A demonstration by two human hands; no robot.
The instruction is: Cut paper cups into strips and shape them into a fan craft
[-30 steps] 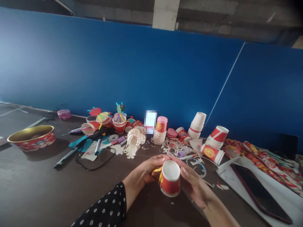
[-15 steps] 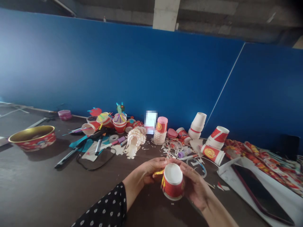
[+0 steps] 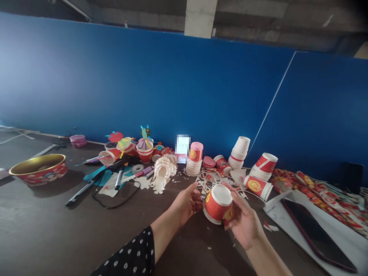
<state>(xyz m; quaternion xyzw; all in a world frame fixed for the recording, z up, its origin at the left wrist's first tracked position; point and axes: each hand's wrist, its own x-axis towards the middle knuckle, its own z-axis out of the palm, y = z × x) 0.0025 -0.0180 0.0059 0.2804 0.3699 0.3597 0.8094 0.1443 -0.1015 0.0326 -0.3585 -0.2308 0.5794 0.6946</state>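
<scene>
The cup (image 3: 219,203) is held, base up and slightly tilted, above the table (image 3: 172,257), with the fingers of the right hand (image 3: 244,222) clamped on its far and right sides. A red-and-gold flap (image 3: 228,215) is seen at its right side, by the right palm. The left hand (image 3: 186,203) is held open just beside the cup's left side, thumb and fingers apart; whether the cup is touched by it cannot be told. White loops (image 3: 209,177) are spread beyond the hands, and scraps (image 3: 270,227) are scattered about. Behind the loops, a pink-topped stack (image 3: 196,156) is placed beside a pixelated screen (image 3: 183,147). To the left are found a layered paper piece (image 3: 166,168), a marker (image 3: 118,180) and a gold-lined bowl (image 3: 43,174). To the right, a phone (image 3: 316,234) is supported on a white sheet (image 3: 277,207). The table is backed by a blue panel (image 3: 161,84).
</scene>
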